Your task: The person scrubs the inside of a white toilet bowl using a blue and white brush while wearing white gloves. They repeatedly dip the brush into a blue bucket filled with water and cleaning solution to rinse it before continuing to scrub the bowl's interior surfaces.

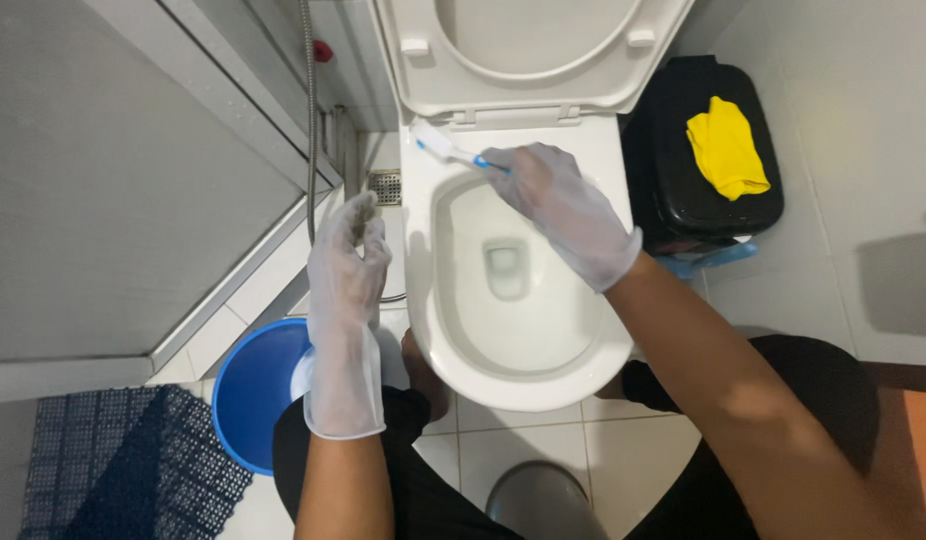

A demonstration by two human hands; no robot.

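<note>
White toilet bowl [453, 330] holds water; I see my right hand [563, 205], fingers gripping a toothbrush [445, 148] at the rim, left hand [348, 265] fingers pinching something small.

A black bin [703, 150] stands on the tiled floor [843, 200] at the upper right, with a yellow cloth [725, 148] lying on its lid. A blue bucket [251, 395] sits on the floor near the lower left, beside a dark blue perforated mat [123, 465] in the bottom left corner. A metal floor drain [385, 186] lies near the top, left of centre. A silver hose [310, 120] hangs down along the glass shower partition [113, 190] at the left.
</note>
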